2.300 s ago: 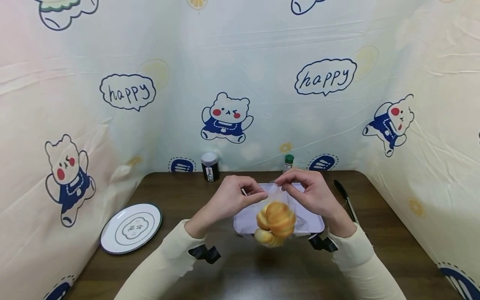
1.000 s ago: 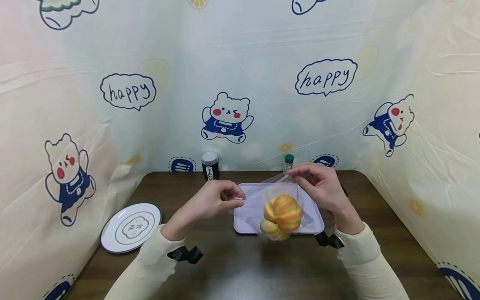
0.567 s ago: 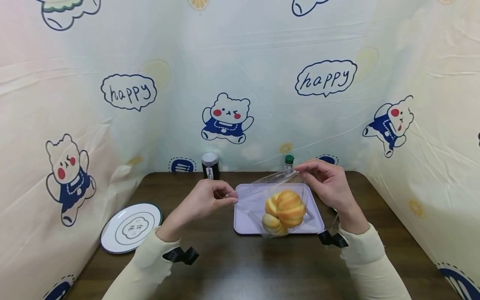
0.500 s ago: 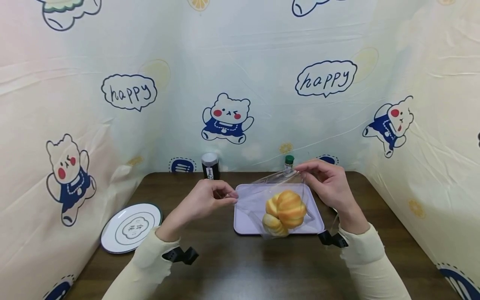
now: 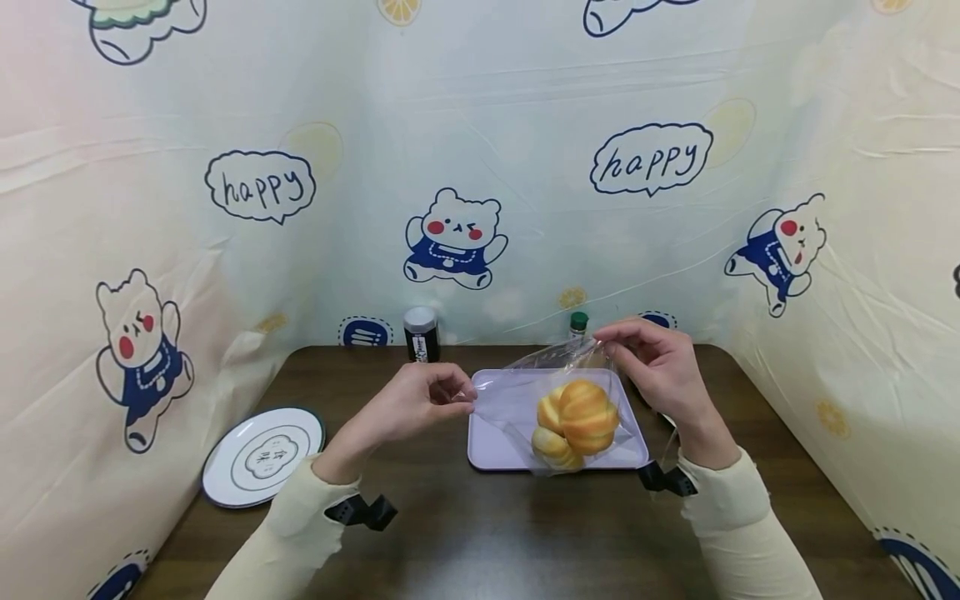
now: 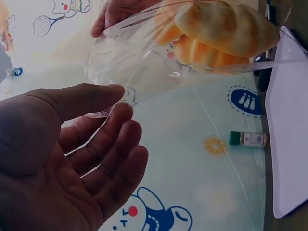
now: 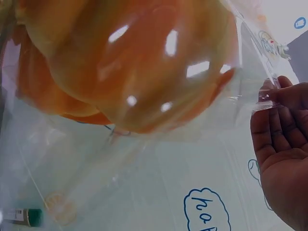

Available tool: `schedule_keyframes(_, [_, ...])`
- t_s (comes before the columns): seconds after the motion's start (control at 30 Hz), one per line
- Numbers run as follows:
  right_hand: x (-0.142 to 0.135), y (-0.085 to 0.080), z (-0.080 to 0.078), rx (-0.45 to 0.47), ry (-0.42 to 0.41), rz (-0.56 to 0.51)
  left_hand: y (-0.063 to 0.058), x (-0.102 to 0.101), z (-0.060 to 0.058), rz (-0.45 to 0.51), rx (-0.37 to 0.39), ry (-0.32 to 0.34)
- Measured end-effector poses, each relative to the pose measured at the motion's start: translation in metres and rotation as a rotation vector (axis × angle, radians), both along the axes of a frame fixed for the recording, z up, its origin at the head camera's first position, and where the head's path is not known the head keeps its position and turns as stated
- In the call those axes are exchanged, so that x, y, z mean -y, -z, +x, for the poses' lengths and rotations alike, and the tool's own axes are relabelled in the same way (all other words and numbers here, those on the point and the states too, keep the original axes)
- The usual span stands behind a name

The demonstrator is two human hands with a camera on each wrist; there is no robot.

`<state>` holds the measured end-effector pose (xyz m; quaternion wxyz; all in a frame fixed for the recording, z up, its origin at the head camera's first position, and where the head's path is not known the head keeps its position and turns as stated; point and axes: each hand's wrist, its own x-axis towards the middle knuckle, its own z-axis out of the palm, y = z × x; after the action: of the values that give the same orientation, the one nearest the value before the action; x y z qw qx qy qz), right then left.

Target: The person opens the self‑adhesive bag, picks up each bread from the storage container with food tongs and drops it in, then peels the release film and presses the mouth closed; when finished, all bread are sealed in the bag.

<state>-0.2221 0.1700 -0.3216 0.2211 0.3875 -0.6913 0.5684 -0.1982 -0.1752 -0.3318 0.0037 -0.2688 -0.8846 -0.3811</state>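
A clear plastic bag (image 5: 551, 358) with golden bread rolls (image 5: 588, 417) inside hangs between my hands. My left hand (image 5: 412, 402) pinches the bag's left edge between thumb and index finger, its other fingers loosely curled. Higher up on the right, the thumb and fingertips of my right hand (image 5: 656, 367) pinch the upper corner. In the left wrist view, clear film (image 6: 115, 62) stretches from the left hand's fingertips towards the rolls. The bag hangs over a lilac tray (image 5: 498, 450); whether it touches the tray I cannot tell.
A white plate with a dark rim (image 5: 225, 475) lies at the table's left. At the back stand a dark jar with a grey lid (image 5: 422, 333) and a small green-capped bottle (image 5: 579, 323). Printed cloth (image 5: 540, 233) closes off the back and sides of the brown table (image 5: 465, 533).
Over the last two seconds my hands have spread apart and drawn the bag's top wide. The rolls have shifted right and slightly up. In the last half second they drift a little further right.
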Motion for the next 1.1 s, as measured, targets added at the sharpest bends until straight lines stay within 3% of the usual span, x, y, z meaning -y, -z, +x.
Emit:
schedule_keyframes(0.2, [0.001, 0.001, -0.001, 0.005, -0.017, -0.007, 0.003, -0.002, 0.001, -0.005, 0.024, -0.007])
schedule_keyframes(0.47, [0.006, 0.002, 0.003, 0.025, -0.053, 0.008, 0.004, -0.015, -0.002, 0.046, -0.054, 0.029])
schedule_keyframes(0.73, [0.013, 0.003, 0.005, 0.038, -0.073, 0.058, 0.000, -0.033, -0.002, 0.102, -0.096, -0.004])
schedule_keyframes(1.1, [0.023, 0.010, 0.004, 0.018, -0.058, 0.122, -0.004, -0.021, 0.002, 0.121, -0.098, -0.046])
